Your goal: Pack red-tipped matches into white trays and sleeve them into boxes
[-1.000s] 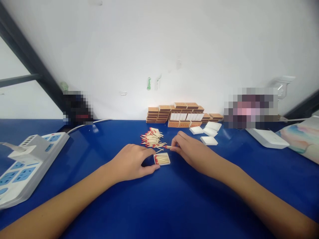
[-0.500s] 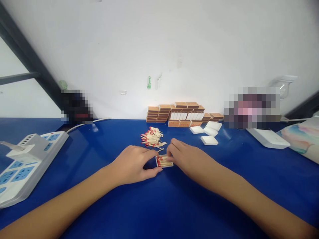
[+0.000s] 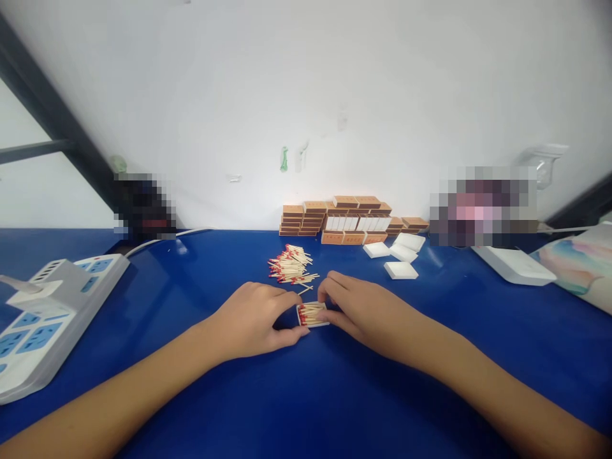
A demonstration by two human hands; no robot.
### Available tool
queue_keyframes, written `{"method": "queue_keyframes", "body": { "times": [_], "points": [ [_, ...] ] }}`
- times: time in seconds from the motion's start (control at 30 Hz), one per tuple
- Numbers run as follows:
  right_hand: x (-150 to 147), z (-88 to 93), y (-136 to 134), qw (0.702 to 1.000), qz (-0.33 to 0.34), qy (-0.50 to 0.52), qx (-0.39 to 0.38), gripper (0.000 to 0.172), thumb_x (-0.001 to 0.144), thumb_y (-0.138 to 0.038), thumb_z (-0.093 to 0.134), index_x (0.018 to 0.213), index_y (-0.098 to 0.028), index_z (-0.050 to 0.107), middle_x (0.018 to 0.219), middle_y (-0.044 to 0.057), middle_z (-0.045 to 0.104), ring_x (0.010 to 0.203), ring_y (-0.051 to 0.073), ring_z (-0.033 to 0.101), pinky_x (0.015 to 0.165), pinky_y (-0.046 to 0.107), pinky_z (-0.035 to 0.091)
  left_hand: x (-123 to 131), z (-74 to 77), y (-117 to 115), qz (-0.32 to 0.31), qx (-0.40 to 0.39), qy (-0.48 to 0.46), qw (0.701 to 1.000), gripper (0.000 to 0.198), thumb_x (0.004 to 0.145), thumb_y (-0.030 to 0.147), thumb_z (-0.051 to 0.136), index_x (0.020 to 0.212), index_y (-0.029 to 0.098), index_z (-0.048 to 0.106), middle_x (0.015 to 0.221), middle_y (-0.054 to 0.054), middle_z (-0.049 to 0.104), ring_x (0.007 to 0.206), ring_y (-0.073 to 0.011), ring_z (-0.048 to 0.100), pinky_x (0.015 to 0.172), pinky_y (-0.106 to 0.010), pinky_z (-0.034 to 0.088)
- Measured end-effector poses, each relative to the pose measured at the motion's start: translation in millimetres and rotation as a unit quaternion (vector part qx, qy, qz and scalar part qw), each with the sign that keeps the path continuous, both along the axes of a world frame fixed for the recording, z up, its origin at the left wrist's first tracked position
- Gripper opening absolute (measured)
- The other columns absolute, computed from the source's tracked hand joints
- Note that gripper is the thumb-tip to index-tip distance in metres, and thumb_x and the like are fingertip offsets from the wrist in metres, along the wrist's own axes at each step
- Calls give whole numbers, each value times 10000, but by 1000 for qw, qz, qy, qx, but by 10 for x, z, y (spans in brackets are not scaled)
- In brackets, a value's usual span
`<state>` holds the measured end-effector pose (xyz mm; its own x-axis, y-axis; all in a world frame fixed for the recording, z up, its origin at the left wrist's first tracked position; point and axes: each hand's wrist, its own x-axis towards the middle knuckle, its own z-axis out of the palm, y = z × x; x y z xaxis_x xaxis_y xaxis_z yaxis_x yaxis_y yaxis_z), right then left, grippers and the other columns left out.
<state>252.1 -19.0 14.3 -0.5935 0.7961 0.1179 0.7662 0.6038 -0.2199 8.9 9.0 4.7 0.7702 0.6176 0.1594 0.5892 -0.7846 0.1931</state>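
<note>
A small white matchbox tray [image 3: 327, 322] filled with red-tipped matches [image 3: 310, 312] lies on the blue table in front of me. My left hand [image 3: 262, 322] grips its left end, thumb at the near side and index finger at the far side. My right hand [image 3: 356, 306] is over the tray's right end; its thumb rests on the matches, apart from the index finger at the far rim. The other right fingers are curled and partly hidden. Just beyond lies a loose pile of matches [image 3: 291, 264], with a few stray sticks at its near edge.
Stacked brown matchboxes [image 3: 354, 237] stand along the wall. Several white trays [image 3: 401, 270] lie right of the pile. At far right is a white flat case [image 3: 516, 266] beside a colourful patterned item [image 3: 568, 261]. A power strip [image 3: 71, 331] with a plug occupies the left.
My right thumb has come down and away from the index finger, onto the matches in the tray. The tray and my left hand have barely shifted.
</note>
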Motion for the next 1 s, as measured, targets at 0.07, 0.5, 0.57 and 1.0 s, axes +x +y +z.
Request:
{"method": "queue_keyframes", "body": {
  "times": [0.07,0.5,0.57,1.0],
  "points": [
    [25,28,-11,1000,-3,0,-11,69,1013,-236,592,965,-188,581,991,31,616,751,163,597,627,294,422,4,8,-3,4,-4,6,1000,282,931,466,647,1020,205,707,719,10,678,620,-165,622,562,-277,359],
    [-12,-20,28,1000,-6,-23,-13,117,1024,-177,550,916,-176,594,972,36,603,639,131,555,566,280,377,3,13,-2,6,1,20,1000,278,941,470,631,1005,207,689,725,11,678,621,-171,620,560,-286,359],
    [-7,-24,22,1000,-2,-7,-21,114,1035,-203,537,938,-180,592,989,34,602,675,135,568,588,279,389,0,12,-7,4,3,21,1000,277,944,472,626,976,203,682,726,9,680,617,-169,618,554,-284,352],
    [-28,-46,-4,1000,-5,13,5,129,1013,-185,538,932,-179,640,981,39,597,688,137,583,608,287,409,0,12,-4,-6,20,18,1000,275,953,462,622,983,195,675,716,5,677,614,-171,625,546,-286,355]
  ]
}}
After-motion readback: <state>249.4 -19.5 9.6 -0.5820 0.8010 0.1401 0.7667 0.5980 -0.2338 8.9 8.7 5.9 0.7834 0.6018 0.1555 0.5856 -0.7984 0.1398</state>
